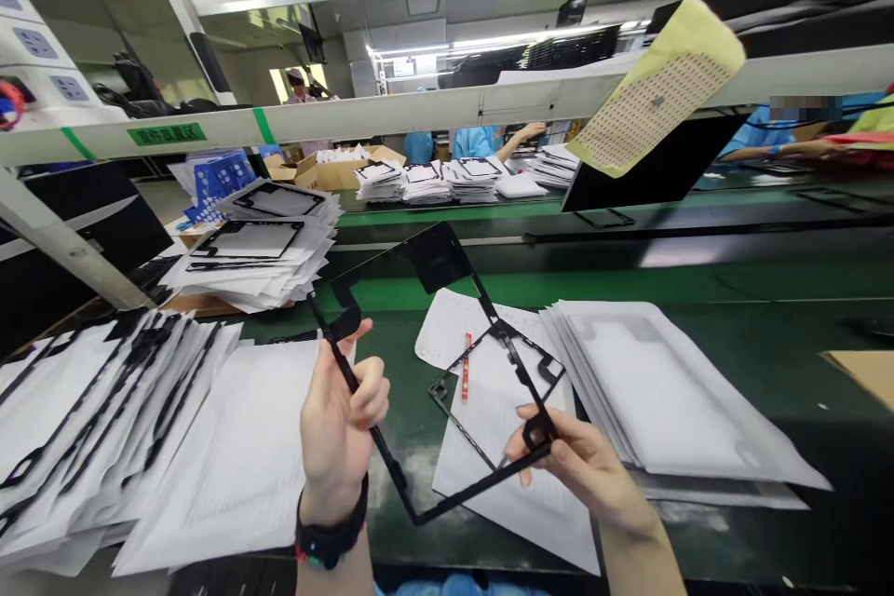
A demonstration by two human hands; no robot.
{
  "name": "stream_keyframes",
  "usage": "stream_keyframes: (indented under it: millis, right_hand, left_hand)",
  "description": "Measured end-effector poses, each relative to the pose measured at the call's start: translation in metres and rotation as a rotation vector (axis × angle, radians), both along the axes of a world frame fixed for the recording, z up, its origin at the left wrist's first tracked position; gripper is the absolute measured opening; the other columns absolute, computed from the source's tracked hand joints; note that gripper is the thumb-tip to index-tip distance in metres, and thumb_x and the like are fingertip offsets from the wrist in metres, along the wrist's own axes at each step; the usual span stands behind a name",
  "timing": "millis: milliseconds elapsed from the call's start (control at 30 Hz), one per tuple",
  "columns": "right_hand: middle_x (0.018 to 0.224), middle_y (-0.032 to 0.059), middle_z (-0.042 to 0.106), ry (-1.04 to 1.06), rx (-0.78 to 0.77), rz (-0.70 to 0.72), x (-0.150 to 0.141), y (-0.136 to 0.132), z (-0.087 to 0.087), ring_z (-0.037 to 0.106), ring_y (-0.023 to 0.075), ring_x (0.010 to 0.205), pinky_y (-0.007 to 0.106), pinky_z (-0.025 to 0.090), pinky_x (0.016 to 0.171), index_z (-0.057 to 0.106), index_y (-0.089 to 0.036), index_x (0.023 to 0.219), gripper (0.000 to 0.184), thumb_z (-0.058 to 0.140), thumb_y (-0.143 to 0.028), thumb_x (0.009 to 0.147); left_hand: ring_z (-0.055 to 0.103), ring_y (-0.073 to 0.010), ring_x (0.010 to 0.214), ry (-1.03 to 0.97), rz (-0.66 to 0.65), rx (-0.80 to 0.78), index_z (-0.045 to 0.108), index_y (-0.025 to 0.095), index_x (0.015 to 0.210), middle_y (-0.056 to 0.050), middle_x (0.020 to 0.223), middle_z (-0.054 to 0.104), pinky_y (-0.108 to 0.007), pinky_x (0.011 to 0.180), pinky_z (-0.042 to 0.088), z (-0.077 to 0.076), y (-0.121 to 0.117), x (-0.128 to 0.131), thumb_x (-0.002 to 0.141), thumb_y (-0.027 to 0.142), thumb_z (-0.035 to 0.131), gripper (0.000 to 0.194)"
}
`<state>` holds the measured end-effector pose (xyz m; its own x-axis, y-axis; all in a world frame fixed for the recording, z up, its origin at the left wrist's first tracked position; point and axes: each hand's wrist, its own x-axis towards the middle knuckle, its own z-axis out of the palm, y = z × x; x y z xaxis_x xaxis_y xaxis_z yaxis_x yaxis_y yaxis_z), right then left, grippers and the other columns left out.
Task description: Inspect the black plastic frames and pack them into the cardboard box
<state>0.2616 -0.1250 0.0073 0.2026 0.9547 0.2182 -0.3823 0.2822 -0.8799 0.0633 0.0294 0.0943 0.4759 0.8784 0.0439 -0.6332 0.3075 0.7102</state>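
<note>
A thin black rectangular frame (pixel 475 477) is held up, tilted, above the green bench. My left hand (pixel 342 414), with a dark band at the wrist, grips its left side between thumb and fingers. At its lower right corner, my right hand (pixel 576 456) pinches the frame. Below it, a second black frame (pixel 465 436) lies on white sheets (pixel 523 521). A red-and-white strip (pixel 466 371) also rests on the papers there.
Stacked white sleeves (pixel 663 391) lie at right. On the left are sleeves (pixel 237 456) and a pile interleaved with black frames (pixel 104 410). Another stack (pixel 258 270) stands behind. A yellow printed sheet (pixel 656 88) hangs from the rail (pixel 419 112). Co-workers (pixel 479 142) sit beyond.
</note>
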Motion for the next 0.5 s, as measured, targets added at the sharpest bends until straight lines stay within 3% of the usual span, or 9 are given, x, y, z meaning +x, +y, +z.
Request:
stream_keyframes:
  millis: [67, 133, 200, 267, 367, 500]
  right_hand:
    - [0.099, 0.0110, 0.076, 0.005, -0.003, 0.029, -0.002, -0.003, -0.006, 0.073, 0.0217, 0.074, 0.038, 0.056, 0.072, 0.070, -0.025, 0.117, 0.030, 0.071, -0.037, 0.090]
    - [0.102, 0.0117, 0.076, 0.029, 0.002, 0.051, -0.006, -0.004, -0.011, 0.074, 0.0223, 0.073, 0.040, 0.057, 0.074, 0.068, -0.025, 0.119, 0.034, 0.072, -0.037, 0.088]
    - [0.103, 0.0122, 0.076, 0.048, 0.002, 0.048, -0.010, -0.005, -0.015, 0.075, 0.0228, 0.073, 0.042, 0.058, 0.076, 0.065, -0.025, 0.120, 0.036, 0.073, -0.038, 0.088]
    - [0.105, 0.0122, 0.076, 0.052, -0.014, 0.015, -0.012, -0.006, -0.017, 0.075, 0.0233, 0.076, 0.043, 0.058, 0.078, 0.064, -0.026, 0.120, 0.037, 0.075, -0.038, 0.087]
    - [0.107, 0.0121, 0.076, 0.042, -0.066, -0.059, -0.011, -0.005, -0.018, 0.076, 0.0241, 0.081, 0.043, 0.057, 0.084, 0.061, -0.026, 0.117, 0.038, 0.076, -0.039, 0.085]
    - [0.109, 0.0149, 0.076, 0.012, -0.108, -0.123, -0.002, -0.003, -0.022, 0.077, 0.0254, 0.083, 0.042, 0.058, 0.086, 0.057, -0.025, 0.119, 0.043, 0.075, -0.045, 0.085]
  left_hand:
    - [0.037, -0.0058, 0.039, 0.012, 0.070, 0.053, 0.063, 0.022, 0.113, 0.004, 0.056, 0.053, -0.015, 0.042, 0.035, -0.002, -0.002, 0.005, 0.096, 0.033, 0.053, 0.023]
    - [0.057, -0.0087, 0.053, 0.029, 0.141, 0.111, 0.060, 0.026, 0.123, -0.003, 0.081, 0.071, -0.017, 0.052, 0.047, -0.005, -0.006, 0.009, 0.092, 0.030, 0.058, 0.030]
    - [0.070, -0.0140, 0.077, 0.074, 0.174, 0.163, 0.052, 0.032, 0.137, -0.008, 0.112, 0.072, -0.022, 0.068, 0.055, -0.009, -0.008, 0.010, 0.092, 0.033, 0.059, 0.045]
    - [0.071, -0.0187, 0.096, 0.132, 0.128, 0.236, 0.046, 0.036, 0.145, -0.008, 0.132, 0.065, -0.027, 0.079, 0.056, -0.016, -0.008, 0.010, 0.095, 0.041, 0.054, 0.051]
    - [0.071, -0.0218, 0.101, 0.215, -0.025, 0.347, 0.055, 0.031, 0.140, -0.010, 0.137, 0.062, -0.030, 0.083, 0.055, -0.031, -0.003, 0.005, 0.098, 0.046, 0.048, 0.045]
    - [0.073, -0.0206, 0.088, 0.322, -0.116, 0.374, 0.061, 0.023, 0.135, -0.013, 0.123, 0.070, -0.030, 0.077, 0.056, -0.056, 0.005, -0.001, 0.095, 0.038, 0.057, 0.043]
